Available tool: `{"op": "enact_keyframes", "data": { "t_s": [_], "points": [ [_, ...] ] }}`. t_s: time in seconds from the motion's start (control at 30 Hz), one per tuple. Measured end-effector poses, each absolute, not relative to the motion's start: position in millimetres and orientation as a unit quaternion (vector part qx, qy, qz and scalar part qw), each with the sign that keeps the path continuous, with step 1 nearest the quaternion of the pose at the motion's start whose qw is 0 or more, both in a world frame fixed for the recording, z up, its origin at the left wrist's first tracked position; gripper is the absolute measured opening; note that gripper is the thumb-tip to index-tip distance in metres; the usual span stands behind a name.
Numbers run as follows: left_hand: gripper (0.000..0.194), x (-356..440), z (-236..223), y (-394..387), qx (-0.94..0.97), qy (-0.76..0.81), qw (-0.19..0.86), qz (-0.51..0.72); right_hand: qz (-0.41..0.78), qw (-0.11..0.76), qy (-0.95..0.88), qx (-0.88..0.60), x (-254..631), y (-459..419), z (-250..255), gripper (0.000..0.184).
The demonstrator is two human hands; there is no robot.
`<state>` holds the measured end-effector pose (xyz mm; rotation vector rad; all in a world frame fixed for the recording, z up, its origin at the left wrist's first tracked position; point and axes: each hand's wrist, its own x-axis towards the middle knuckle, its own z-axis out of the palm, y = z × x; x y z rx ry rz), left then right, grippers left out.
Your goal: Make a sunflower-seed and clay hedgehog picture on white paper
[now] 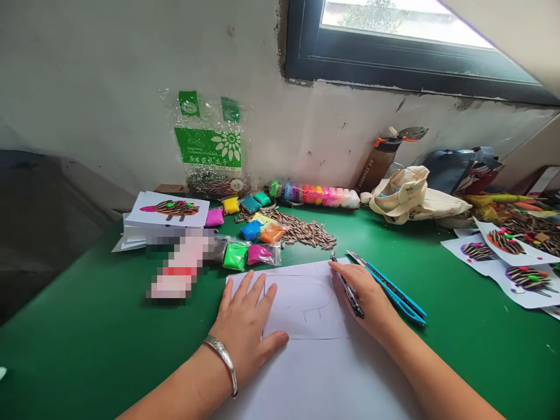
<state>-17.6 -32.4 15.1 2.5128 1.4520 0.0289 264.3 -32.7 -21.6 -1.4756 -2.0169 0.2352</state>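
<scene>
A white sheet of paper [301, 297] with a faint pen outline on it lies in front of me, over a larger white sheet [324, 379]. My left hand [247, 318] rests flat on its left side, fingers spread, a silver bangle at the wrist. At the right edge, my right hand [365, 291] is closed around a dark pen [351, 294], its far end pointing toward the wall. Just right of that hand lies a blue utility knife [394, 291], apart from the fingers.
Sunflower seeds [301, 227] and small bags of coloured clay [235, 256] lie beyond the paper. A seed bag [210, 151], clay tubes [319, 195], a bottle [380, 160] and a cloth bag [405, 195] line the wall. Decorated cards stand at left [170, 207] and right [525, 280].
</scene>
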Motion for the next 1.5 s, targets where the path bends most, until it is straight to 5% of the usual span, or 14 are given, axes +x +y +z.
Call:
{"op": "enact_keyframes", "data": {
  "t_s": [0.27, 0.5, 0.77, 1.3, 1.5],
  "points": [
    [0.067, -22.7, 12.9, -28.8, 0.867, 0.483, 0.123, 0.007, 0.059, 0.259, -0.763, -0.589, 273.6, -28.4, -27.5, 0.062],
    [0.047, -24.5, 14.7, -24.3, 0.883, 0.451, 0.085, 0.096, 0.068, 0.245, -0.754, -0.606, 268.7, -28.4, -26.6, 0.071],
    [0.041, -45.0, 7.7, 10.1, 0.826, 0.53, -0.037, 0.189, 0.072, 0.272, -0.754, -0.594, 267.7, -27.4, -26.1, 0.054],
    [0.033, -45.4, 3.6, 14.8, 0.839, 0.496, -0.005, 0.223, 0.049, 0.311, -0.738, -0.597, 233.3, -15.3, 21.9, 0.029],
    [0.033, -45.5, 3.9, 13.0, 0.84, 0.491, -0.001, 0.231, 0.119, 0.228, -0.755, -0.603, 200.8, 26.5, 40.4, 0.028]
  ]
}}
